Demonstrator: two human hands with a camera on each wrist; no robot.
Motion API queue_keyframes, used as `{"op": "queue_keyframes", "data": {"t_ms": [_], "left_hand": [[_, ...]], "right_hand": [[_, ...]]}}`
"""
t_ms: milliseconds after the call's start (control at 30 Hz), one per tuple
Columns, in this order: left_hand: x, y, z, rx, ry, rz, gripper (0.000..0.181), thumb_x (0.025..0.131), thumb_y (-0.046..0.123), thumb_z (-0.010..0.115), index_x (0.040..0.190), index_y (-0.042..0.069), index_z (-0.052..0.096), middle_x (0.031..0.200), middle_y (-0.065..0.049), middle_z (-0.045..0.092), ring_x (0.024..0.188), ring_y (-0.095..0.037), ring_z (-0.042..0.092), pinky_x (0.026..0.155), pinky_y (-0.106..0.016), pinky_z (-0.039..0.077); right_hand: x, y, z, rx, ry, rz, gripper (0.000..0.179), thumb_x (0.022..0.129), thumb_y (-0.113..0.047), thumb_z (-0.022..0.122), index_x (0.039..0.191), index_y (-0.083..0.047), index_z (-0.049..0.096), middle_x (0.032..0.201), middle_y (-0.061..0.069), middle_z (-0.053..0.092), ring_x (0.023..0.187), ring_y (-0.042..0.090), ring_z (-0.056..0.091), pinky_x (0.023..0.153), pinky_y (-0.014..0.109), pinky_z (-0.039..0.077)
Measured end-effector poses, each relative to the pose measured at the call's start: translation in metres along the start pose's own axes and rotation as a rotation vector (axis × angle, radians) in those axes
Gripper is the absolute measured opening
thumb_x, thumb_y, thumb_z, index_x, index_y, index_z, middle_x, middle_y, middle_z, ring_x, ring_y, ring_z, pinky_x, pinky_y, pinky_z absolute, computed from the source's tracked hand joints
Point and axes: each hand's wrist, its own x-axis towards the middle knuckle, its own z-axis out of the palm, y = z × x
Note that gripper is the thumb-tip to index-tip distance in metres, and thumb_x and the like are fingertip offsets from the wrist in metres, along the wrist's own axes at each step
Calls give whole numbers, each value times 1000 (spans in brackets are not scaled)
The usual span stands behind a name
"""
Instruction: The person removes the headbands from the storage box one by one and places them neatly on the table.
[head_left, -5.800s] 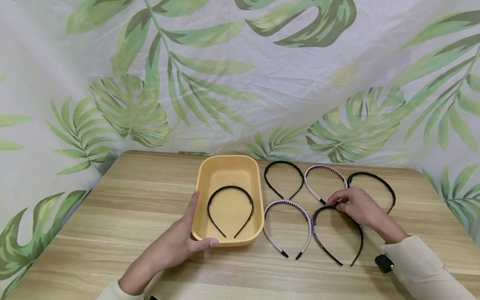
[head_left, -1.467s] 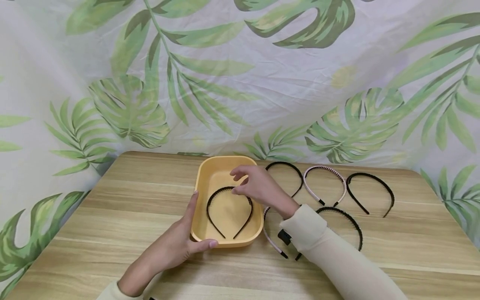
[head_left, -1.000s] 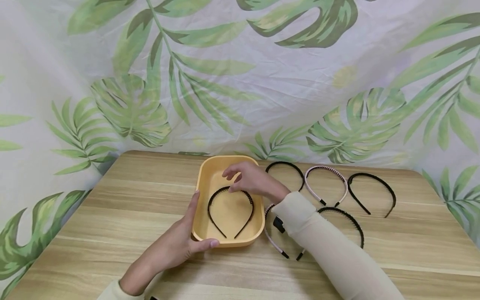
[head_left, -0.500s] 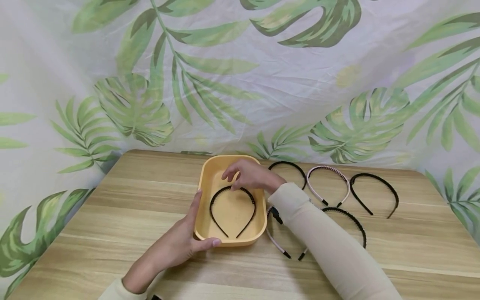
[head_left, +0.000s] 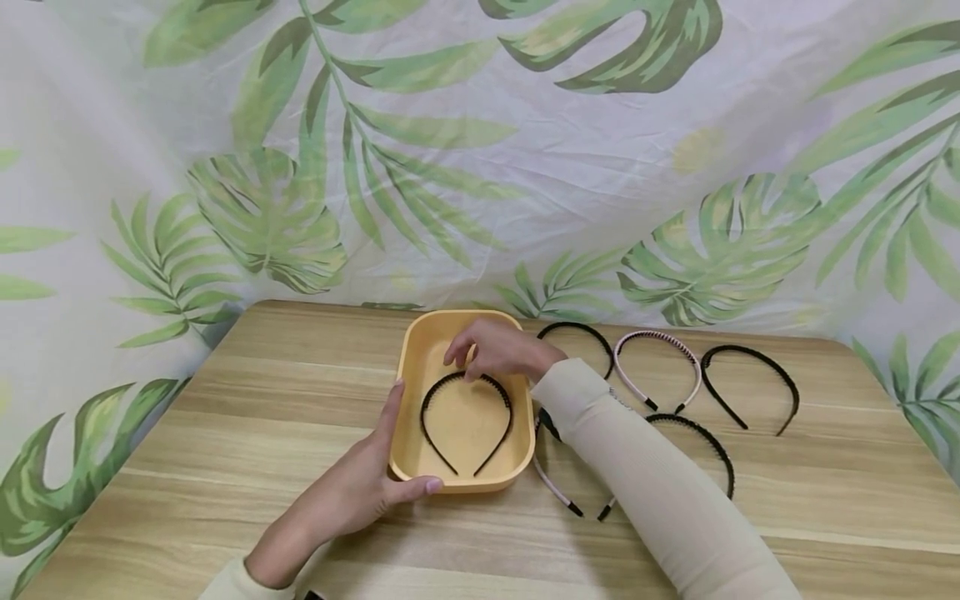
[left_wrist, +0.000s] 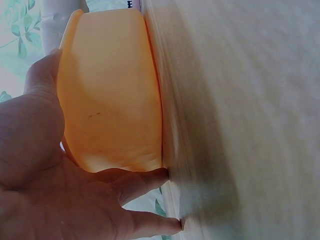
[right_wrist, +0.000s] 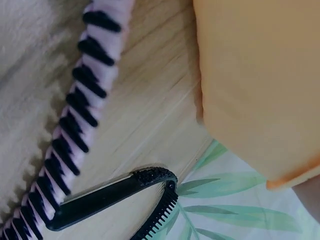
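Observation:
In the head view, a yellow rectangular box [head_left: 431, 350] stands on the table with one thin black toothed headband [head_left: 426, 425] lying in it. My left hand [head_left: 356, 483] braces the box's near left corner, thumb along the front and fingers along the left wall. The left wrist view shows its fingers spread straight beside the box [left_wrist: 110, 90]. My right hand [head_left: 495, 346] reaches over the box's right rim, fingers loosely bent. Its thumb tip overlaps the headband's top, and a gap shows between thumb and fingers. In the right wrist view, the box wall [right_wrist: 255, 70] hides most of that hand.
Right of the box lie a black headband [head_left: 581, 327], a pink one [head_left: 626, 379] and another black one [head_left: 772, 367] at the back. Nearer are a pink headband [head_left: 551, 487] and a dark one [head_left: 705, 429], both partly under the right sleeve. A leaf-print cloth [head_left: 420, 208] hangs behind.
My right hand has moved left from the dark near headband to over the box. During the last second it shifts only slightly. My left hand stays at the box corner; the headbands lie as before.

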Motion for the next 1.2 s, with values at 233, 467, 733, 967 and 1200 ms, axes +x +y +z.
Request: {"op": "queue_keyframes", "data": {"t_ms": [233, 467, 733, 967, 1200], "left_hand": [[1, 0, 2, -6, 2, -15, 130, 88, 48, 84, 168, 15, -14, 167, -33, 26, 135, -31, 57, 114, -54, 41], [0, 0, 2, -13, -5, -34, 131, 88, 47, 84, 168, 16, -14, 165, -33, 31, 132, -29, 60, 113, -53, 43], [0, 0, 1, -6, -5, -22, 132, 88, 47, 84, 167, 13, -16, 165, -36, 28, 135, -32, 58, 114, -56, 42], [-1, 0, 0, 1, -6, -13, 132, 88, 47, 84, 167, 13, -16, 165, -36, 28, 135, -33, 58, 114, -56, 42], [-1, -1, 0, 1, 1, -9, 131, 88, 48, 83, 168, 15, -15, 165, -35, 30, 133, -32, 59, 113, -56, 42]], "right_hand": [[2, 4, 0, 2, -21, -4, 32, 90, 4, 75, 120, -4, 78, 105, 15, 75, 93, 18, 69, 77, 22, 52], [4, 3, 2, -48, -27, -3, 32, 89, 4, 75, 119, -6, 79, 98, 12, 74, 85, 15, 64, 73, 21, 49], [5, 4, 4, -98, -29, -8, 34, 87, 6, 74, 117, -8, 80, 86, 5, 69, 74, 10, 54, 67, 19, 44], [6, 3, 4, -168, -28, -34, 36, 84, 5, 74, 116, -9, 81, 83, 5, 70, 72, 7, 52, 66, 18, 42], [6, 3, 6, -151, -30, -24, 41, 86, 8, 73, 122, -10, 80, 82, 5, 71, 66, 6, 52, 62, 17, 43]]}}
